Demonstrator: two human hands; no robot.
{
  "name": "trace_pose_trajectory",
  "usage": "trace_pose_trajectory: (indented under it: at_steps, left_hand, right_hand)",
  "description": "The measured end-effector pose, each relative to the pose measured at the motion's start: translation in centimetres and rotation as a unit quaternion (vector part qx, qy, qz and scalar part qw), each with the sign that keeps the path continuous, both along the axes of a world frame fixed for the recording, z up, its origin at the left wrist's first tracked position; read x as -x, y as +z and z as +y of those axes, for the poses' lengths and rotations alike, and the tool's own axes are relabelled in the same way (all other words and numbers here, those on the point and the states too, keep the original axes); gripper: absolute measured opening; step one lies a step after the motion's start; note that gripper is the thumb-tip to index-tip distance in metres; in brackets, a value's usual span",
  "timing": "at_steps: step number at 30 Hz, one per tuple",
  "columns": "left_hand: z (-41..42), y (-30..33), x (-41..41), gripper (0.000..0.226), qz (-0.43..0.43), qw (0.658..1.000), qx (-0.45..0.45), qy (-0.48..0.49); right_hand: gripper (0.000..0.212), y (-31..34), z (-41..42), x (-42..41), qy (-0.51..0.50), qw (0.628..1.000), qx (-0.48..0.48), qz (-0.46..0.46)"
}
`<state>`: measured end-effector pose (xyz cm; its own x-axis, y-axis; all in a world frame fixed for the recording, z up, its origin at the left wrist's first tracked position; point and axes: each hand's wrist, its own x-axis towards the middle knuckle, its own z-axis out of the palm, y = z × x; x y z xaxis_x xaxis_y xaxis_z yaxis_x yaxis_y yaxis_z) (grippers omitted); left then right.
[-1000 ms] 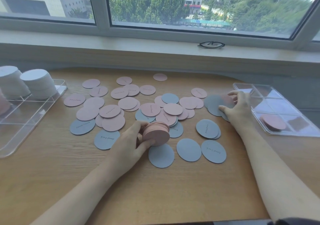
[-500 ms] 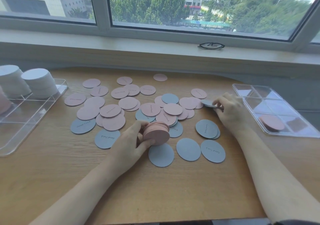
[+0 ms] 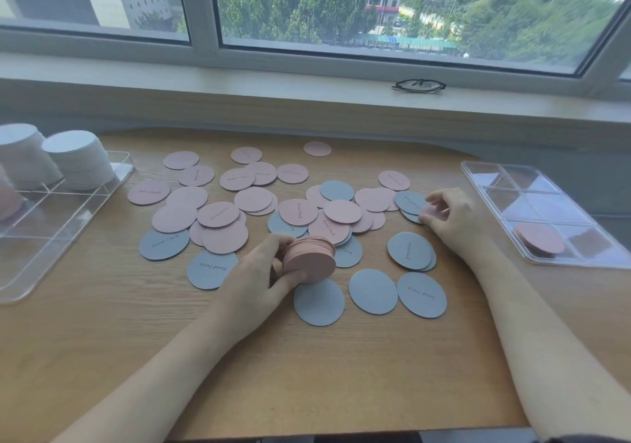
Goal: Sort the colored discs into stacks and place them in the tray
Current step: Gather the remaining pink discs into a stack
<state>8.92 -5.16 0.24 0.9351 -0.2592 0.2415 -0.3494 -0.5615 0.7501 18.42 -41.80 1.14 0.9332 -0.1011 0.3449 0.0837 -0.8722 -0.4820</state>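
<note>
Pink stack sits near table centre, tipped on edge, left hand curled round it, thumb under the front face and fingers over the top. Disc count in the stack too fine to tell.

Right hand is at the right end of the scatter, fingertips curled onto a pink disc lying over a small overlapping grey pile; looks like a pinch, but whether the disc is lifted cannot be told.

Loose discs on the wooden table: roughly 25 pink, overlaps make it uncertain, spread across the middle and back, 1 lone pink at the far edge. Grey discs: about 10 visible. 3 lie in a row in front of the stack; 2 at left; 1 overlapped pair right of the stack; others partly buried among the pinks. Several carry small handwriting.

Right clear tray, divided into compartments, holds 1 short pink stack in a near compartment. Left clear tray holds 2 tall white stacks at its far end, plus 1 pink shape cut off at the frame edge.

1 pair of glasses on the windowsill.
</note>
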Motion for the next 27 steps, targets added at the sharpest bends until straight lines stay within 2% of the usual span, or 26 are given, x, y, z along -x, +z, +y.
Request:
trace_pose_trajectory:
  at_steps: [5, 9, 12, 16, 19, 22, 24, 25, 27]
  left_hand:
    - [0.0, -0.1, -0.1, 0.040, 0.003, 1.000, 0.000, 0.001]
    - [0.0, 0.0, -0.1, 0.040, 0.003, 1.000, 0.008, 0.003]
    - [0.1, 0.0, -0.1, 0.040, 0.004, 1.000, 0.017, 0.009]
    - [0.1, 0.1, -0.1, 0.039, 0.000, 1.000, 0.025, 0.016]
    - [0.1, 0.1, -0.1, 0.042, -0.009, 0.999, 0.032, 0.028]
    - [0.1, 0.1, -0.2, 0.061, -0.010, 0.998, 0.045, 0.034]
    - [0.1, 0.1, -0.2, 0.060, -0.023, 0.999, 0.029, 0.027]
    - [0.1, 0.2, -0.1, 0.055, -0.029, 0.999, 0.019, 0.024]
    - [0.0, 0.5, 0.0, 0.045, -0.035, 0.999, 0.011, 0.024]
  right_hand:
    - [0.013, 0.8, 0.3, 0.8, -0.015, 0.998, 0.035, -0.043]
    - [0.011, 1.6, 1.8, 1.4, -0.010, 0.989, 0.023, -0.143]
    - [0.008, 2.7, 5.7, 2.6, 0.042, 0.976, -0.104, -0.186]
    - [0.008, 2.8, 11.5, 4.4, 0.149, 0.940, -0.293, -0.095]
    - [0.012, 2.5, 14.1, 5.3, 0.228, 0.909, -0.347, -0.037]
    - [0.012, 2.0, 15.1, 5.6, 0.299, 0.892, -0.337, 0.039]
    - [0.010, 1.8, 15.1, 5.6, 0.328, 0.889, -0.311, 0.075]
    - [0.010, 1.8, 14.9, 5.4, 0.322, 0.898, -0.290, 0.076]
    - [0.012, 1.7, 14.4, 4.4, 0.263, 0.946, -0.186, 0.036]
